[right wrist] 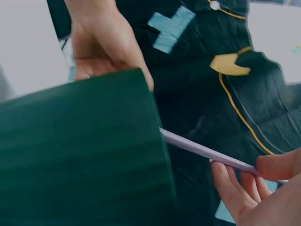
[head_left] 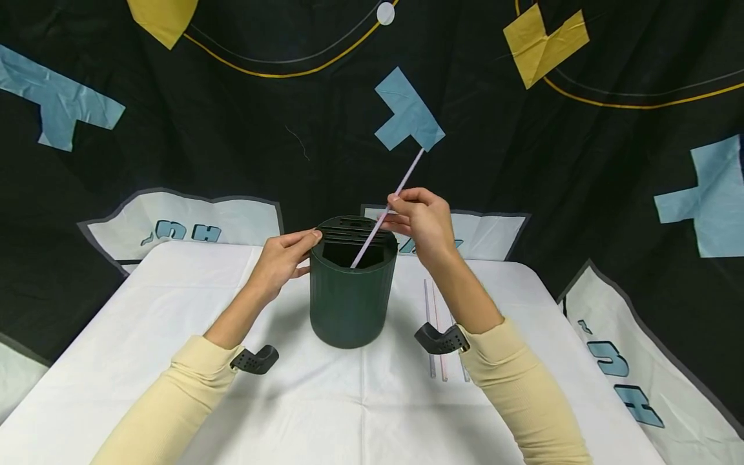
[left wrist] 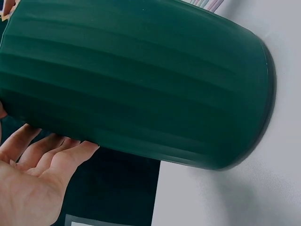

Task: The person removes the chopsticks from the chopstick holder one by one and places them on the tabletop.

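A dark green ribbed bin (head_left: 351, 307) stands upright on the white-covered table, with slotted bars across the back part of its top. At the bin's left side, my left hand (head_left: 279, 261) holds it near the rim, thumb at the top edge and fingers (left wrist: 70, 157) against the outer wall. Between thumb and fingers, my right hand (head_left: 429, 225) pinches a pale purple straw (head_left: 407, 174) above the bin's right side. The straw slants down to the left, its lower end within the open front part of the bin's top. How deep that end reaches cannot be told.
Several thin straws (head_left: 436, 310) lie side by side on the table (head_left: 279, 413) to the right of the bin, partly behind the right forearm. A black cloth (head_left: 325, 135) with blue and yellow shapes hangs behind the table.
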A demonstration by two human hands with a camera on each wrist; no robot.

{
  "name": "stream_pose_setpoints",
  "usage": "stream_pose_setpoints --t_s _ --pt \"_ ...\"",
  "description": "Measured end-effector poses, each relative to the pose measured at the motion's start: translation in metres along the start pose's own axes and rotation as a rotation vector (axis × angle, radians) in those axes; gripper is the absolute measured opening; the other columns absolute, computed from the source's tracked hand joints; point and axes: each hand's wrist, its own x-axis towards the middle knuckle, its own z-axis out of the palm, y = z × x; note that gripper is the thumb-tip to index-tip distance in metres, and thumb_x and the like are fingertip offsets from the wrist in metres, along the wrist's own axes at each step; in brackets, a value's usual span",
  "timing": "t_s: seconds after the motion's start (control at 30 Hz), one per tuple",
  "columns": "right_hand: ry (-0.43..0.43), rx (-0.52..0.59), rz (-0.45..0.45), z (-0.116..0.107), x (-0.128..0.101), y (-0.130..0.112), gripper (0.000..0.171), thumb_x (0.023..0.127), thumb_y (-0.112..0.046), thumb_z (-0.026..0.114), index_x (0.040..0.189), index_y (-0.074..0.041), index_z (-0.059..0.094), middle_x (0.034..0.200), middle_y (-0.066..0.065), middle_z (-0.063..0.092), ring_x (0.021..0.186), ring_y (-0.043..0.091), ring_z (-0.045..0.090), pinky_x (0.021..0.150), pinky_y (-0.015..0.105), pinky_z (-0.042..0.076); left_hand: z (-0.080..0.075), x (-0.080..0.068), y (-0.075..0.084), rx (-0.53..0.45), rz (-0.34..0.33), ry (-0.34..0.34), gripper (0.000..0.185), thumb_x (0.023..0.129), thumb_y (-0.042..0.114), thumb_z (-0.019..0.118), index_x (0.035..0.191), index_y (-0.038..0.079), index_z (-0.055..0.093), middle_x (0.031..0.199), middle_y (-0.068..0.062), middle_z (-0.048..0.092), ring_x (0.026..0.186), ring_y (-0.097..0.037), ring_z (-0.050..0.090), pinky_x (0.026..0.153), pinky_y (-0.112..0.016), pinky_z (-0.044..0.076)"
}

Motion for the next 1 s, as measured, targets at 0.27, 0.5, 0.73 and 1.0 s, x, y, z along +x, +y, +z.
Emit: stream_pose_setpoints --t_s 0.27,0.5,0.73,1.0 --pt "0.167 0.174 -0.047 -0.032 0.002 -0.018 0.007 0.100 -0.011 0.063 0.105 -0.005 0.064 0.095 0.007 0.068 0.080 0.019 0.076 0.079 0.027 0.062 -0.001 0.000 0.000 -0.002 -0.001 0.001 0.052 0.099 0.041 0.065 0.141 0.010 0.061 0.147 -0.011 0.058 0.135 -0.030 0.056 0.098 -0.049 0.055" --pt "0.264 0.164 -0.061 -0.054 0.002 -0.025 0.018 0.100 -0.016 0.064 0.112 -0.003 0.067 0.094 0.004 0.068 0.078 0.016 0.072 0.077 0.021 0.061 -0.002 0.000 0.000 -0.002 0.000 -0.001 0.052 0.099 0.041 0.065 0.141 0.011 0.061 0.147 -0.010 0.058 0.135 -0.029 0.056 0.098 -0.049 0.056" --pt "0.224 0.050 0.058 -0.071 -0.003 0.001 0.016 0.101 -0.017 0.063 0.111 -0.007 0.071 0.099 0.002 0.070 0.086 0.016 0.067 0.079 0.020 0.060 -0.002 0.000 0.000 0.000 -0.004 0.000 0.054 0.099 0.042 0.065 0.142 0.010 0.061 0.147 -0.011 0.058 0.136 -0.029 0.056 0.099 -0.049 0.055" --pt "0.186 -0.156 0.149 -0.088 -0.006 0.046 0.034 0.101 -0.018 0.064 0.127 0.002 0.065 0.097 -0.001 0.068 0.081 0.013 0.066 0.078 0.018 0.059 -0.001 0.000 0.000 -0.005 -0.011 -0.002 0.055 0.098 0.044 0.066 0.142 0.011 0.060 0.147 -0.010 0.058 0.136 -0.028 0.056 0.099 -0.048 0.056"
